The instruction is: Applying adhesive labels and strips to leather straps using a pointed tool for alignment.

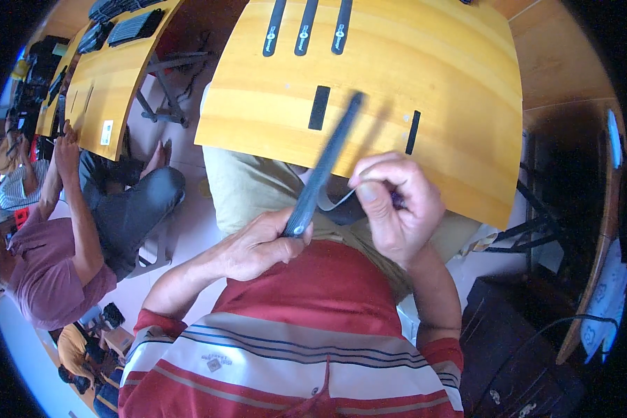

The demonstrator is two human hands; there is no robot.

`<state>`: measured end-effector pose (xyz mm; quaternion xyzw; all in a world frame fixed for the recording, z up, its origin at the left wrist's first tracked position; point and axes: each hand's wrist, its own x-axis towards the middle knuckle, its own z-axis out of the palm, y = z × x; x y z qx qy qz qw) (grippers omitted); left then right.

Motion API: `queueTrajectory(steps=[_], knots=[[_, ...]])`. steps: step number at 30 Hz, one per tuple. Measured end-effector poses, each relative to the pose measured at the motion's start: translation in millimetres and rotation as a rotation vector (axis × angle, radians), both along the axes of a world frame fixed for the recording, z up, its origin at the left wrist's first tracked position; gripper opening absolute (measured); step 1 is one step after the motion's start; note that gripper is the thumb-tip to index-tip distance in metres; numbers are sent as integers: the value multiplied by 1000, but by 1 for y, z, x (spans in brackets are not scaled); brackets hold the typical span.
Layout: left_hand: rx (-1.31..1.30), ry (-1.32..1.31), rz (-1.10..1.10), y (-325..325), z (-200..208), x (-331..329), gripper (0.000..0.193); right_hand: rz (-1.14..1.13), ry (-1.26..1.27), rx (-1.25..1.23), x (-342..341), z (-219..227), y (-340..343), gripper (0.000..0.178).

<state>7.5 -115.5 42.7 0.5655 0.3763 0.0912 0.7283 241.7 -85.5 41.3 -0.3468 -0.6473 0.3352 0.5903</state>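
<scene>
Two bare hands seen from above, meeting at centre frame over the near edge of a yellow wooden counter [439, 83]. Left hand [261, 244], at about 7 o'clock from centre, clamped around the lower end of a long dark grey strip [324, 167]. Strip slanted upward toward 1 o'clock, upper end blurred and lying over the counter top. Right hand [397, 202], at about 4 o'clock from centre, curled shut, thumb pressed against bent fingers, pinching a thin pale band [338, 202] running toward the strip; a small purple object barely visible inside the fist, kind not clear. Hands close together but not touching, strip between them.

On the counter, at 12 o'clock, three long black strips [304, 26] laid side by side. Closer, a short black rectangular piece [319, 108] just left of the held strip's tip, and a narrow black piece [412, 132] at 2 o'clock from the right hand. Below the hands, a red shirt with white and blue stripes [292, 334] and khaki trousers [251, 184].

At 9 o'clock, another person in a mauve shirt [49, 279], seated on the floor, hand raised against a second yellow counter [111, 76] carrying dark pieces at its far end. At 3 o'clock, dark furniture in shadow.
</scene>
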Motion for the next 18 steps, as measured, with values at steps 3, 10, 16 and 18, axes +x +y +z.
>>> queueTrajectory(steps=[3, 10, 16, 18], knots=[[-28, -80, 108, -6, -2, 5, 37, 29, -18, 13, -3, 2, -3, 13], [84, -93, 103, -13, 11, -11, 35, -831, -166, -150, 102, 28, 75, 15], [109, 10, 242, -21, 2, -39, 37, -1035, 252, 101, 231, 60, 137, 16], [111, 5, 327, -26, -6, -44, 40, -1051, 33, 252, 221, 58, 144, 13]])
